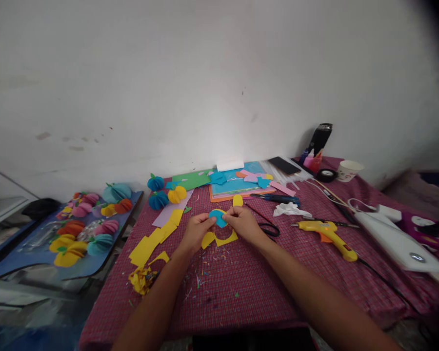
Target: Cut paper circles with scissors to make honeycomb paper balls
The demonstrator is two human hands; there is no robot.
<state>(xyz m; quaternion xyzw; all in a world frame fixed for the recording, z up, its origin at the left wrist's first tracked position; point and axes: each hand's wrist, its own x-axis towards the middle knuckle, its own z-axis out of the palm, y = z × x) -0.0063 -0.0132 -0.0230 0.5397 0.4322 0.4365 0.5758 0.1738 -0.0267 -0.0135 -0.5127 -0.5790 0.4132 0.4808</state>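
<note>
Between my two hands is a small rounded blue paper piece (218, 218) with a yellow edge showing behind its top. My left hand (199, 229) pinches it from the left side. At its right edge, the fingers of my right hand (243, 222) are closed on it. Yellow paper offcuts (227, 239) with curved cuts lie just below my hands. A yellow rounded paper piece (237, 200) shows just above my right hand. Black-handled scissors (269, 229) rest to the right of that hand, their blades partly hidden.
Yellow strips (155, 239) and blue and yellow paper pumpkins (177, 194) lie left. Coloured sheets (237, 183) are stacked at the back. A yellow glue gun (329, 236), white laptop-like device (398, 241) and paper cup (349, 170) stand right. More paper pumpkins sit on a blue side table (120, 234).
</note>
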